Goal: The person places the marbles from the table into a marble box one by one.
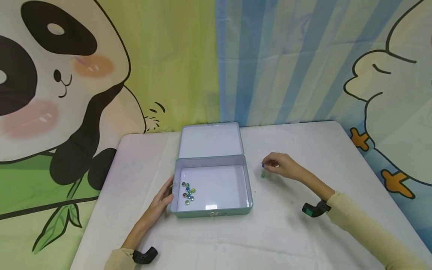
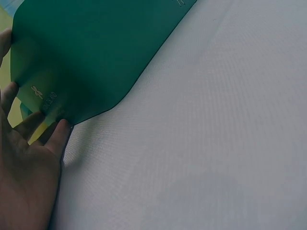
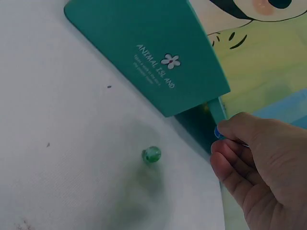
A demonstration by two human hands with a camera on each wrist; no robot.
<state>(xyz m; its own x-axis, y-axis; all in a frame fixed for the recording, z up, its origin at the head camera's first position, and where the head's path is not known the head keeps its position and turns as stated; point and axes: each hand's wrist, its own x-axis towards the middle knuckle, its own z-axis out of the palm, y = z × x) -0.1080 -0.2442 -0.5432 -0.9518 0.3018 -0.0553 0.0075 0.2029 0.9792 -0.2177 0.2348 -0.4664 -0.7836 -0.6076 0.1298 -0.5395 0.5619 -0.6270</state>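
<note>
A pale green tin box [image 1: 233,212] with its lid [image 1: 210,140] swung back lies on the table. Several coloured glass marbles [image 1: 188,189] sit in the left part of the box. My left hand [image 1: 158,204] rests its fingers against the box's left side; the left wrist view shows these fingers [image 2: 57,136] extended along the green wall. To the right of the box, my right hand [image 1: 285,165] pinches a blue marble [image 3: 217,132] between thumb and fingertips, above the table. Beneath it, a green marble [image 3: 152,154] lies on the white cloth.
White cloth [image 1: 287,240] covers the table. Behind it hangs a printed curtain [image 1: 270,60] with a panda at left and a white bird at right. Small dark specks [image 3: 109,86] dot the cloth beside the box. Each wrist wears a black device [image 1: 316,209].
</note>
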